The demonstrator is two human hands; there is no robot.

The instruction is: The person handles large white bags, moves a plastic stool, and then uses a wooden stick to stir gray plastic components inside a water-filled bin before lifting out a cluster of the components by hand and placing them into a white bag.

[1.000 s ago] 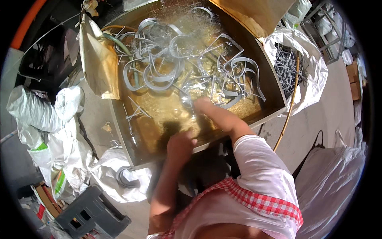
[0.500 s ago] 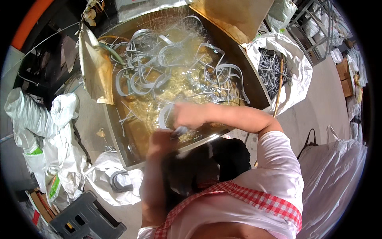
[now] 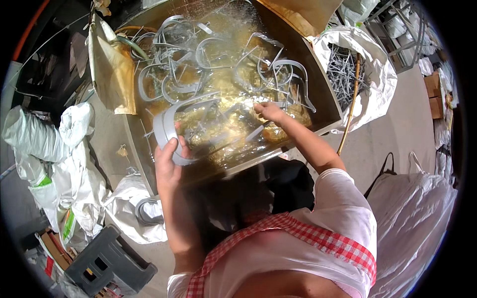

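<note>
A broad loop of flat grey plastic strip rises above the water at the near left of a metal tank. My left hand grips its lower bend between thumb and fingers. Over the water to the right, my right hand is closed, its fingers curled. A slim grey piece, blurred, slants just below its palm; whether it belongs to the same strip I cannot tell. What the right fingers hold is hidden. Several more curled grey strips lie tangled in the yellowish, rippling water.
A white sack full of grey scraps stands right of the tank, a bamboo stick leaning there. At left are white sacks, a grey plastic stool and a stained board at the tank's edge.
My hands, close together over the near edge before, are now apart. The left has moved up and left with the strip loop; the right has gone right and farther out.
</note>
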